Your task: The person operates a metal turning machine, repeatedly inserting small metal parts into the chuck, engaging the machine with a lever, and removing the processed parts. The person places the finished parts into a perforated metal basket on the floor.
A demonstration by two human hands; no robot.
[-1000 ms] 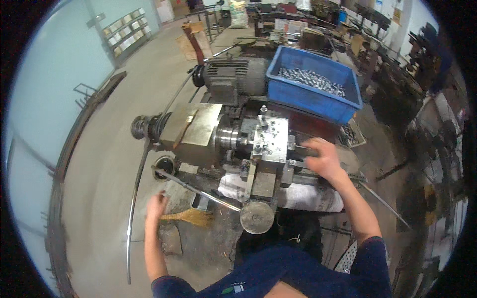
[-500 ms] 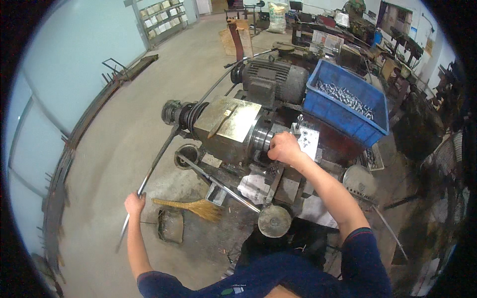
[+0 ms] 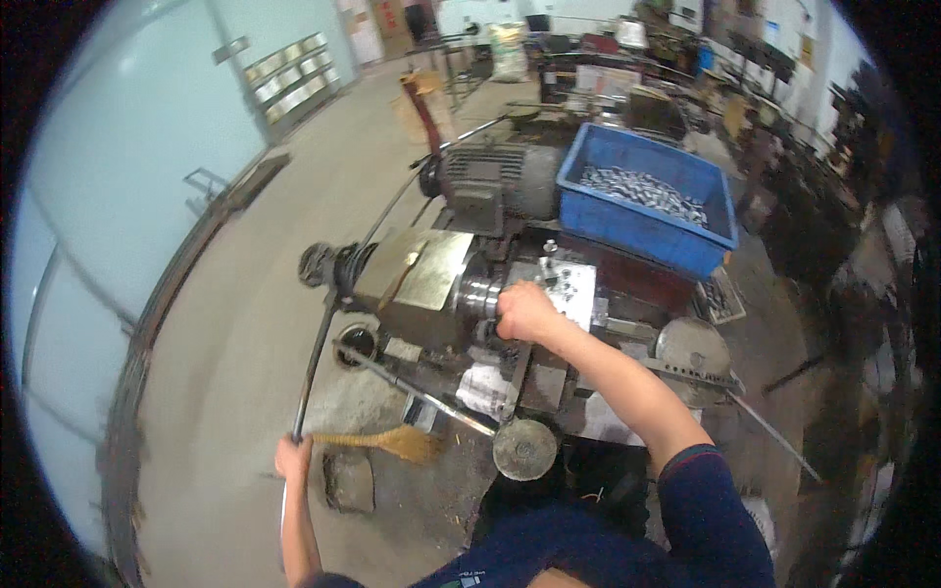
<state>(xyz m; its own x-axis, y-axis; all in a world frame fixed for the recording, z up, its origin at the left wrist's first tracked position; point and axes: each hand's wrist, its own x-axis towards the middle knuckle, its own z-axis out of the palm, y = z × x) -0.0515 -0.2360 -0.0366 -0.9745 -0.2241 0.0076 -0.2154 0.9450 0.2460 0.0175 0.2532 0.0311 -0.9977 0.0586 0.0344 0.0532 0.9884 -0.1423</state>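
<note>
In the head view, a bare grey floor (image 3: 225, 392) is bordered on the left by a pale blue wall (image 3: 127, 137), on which a rack (image 3: 294, 76) is mounted. At the centre stands one grimy lathe-like machine (image 3: 410, 277), backed by one motor (image 3: 495, 183). Beside the machine, one broom (image 3: 397, 442) and one dustpan (image 3: 348, 482) are seen on the floor. One long metal rod (image 3: 317, 363) is gripped by the left hand (image 3: 293, 457), its fingers wrapped around it. The right hand (image 3: 526, 312) is held at the machine's spindle (image 3: 477, 297), fingers curled; whether anything is pinched cannot be told. One blue bin (image 3: 647, 231) is partly filled with small shiny metal pieces (image 3: 647, 191), too many to be counted. A round vessel (image 3: 356, 345) is seen left of the machine, its interior dark.
</note>
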